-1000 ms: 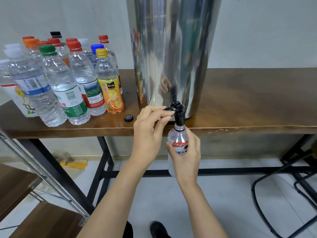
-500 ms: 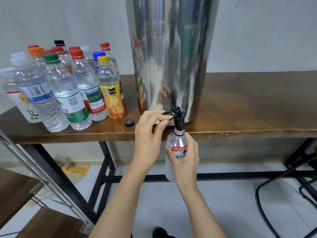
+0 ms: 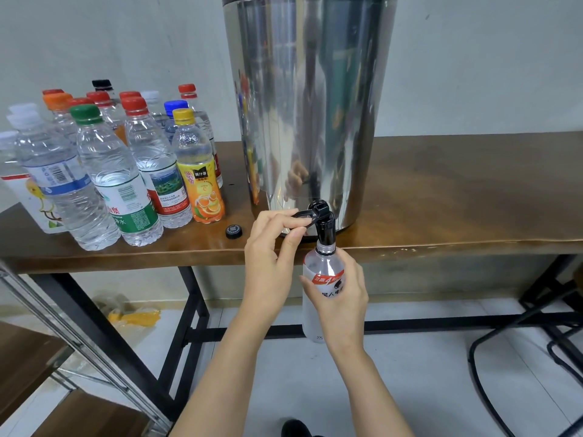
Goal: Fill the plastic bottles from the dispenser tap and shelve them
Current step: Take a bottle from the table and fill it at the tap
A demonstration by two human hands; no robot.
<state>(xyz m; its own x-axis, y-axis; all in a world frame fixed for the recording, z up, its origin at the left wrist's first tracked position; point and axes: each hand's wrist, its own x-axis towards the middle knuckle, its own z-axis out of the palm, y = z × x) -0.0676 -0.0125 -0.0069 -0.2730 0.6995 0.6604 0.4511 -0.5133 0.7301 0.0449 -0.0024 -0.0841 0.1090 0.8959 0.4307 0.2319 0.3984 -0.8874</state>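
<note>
Plastic bottles (image 3: pixel 116 171) with coloured caps crowd the left of the table (image 3: pixel 457 197), a loose black cap (image 3: pixel 233 231) lying near the steel dispenser (image 3: pixel 309 105), while one uncapped bottle (image 3: pixel 325 272) hangs off the front edge, mouth raised to the tap (image 3: pixel 325 225). Overfilling looks the main hazard: a lever held too long, or a neck slipping off the spout, would send water to the floor. Left grip (image 3: pixel 271 266) pinches the tap lever (image 3: pixel 303 213) between thumb and fingers; right grip (image 3: pixel 340 304) is wrapped tight around the bottle's label.

Pale wall (image 3: pixel 94 42), brown wood table (image 3: pixel 473 190) w/ black legs, white tile floor (image 3: pixel 441 373), wood shelves (image 3: pixel 25 357) btm left.
</note>
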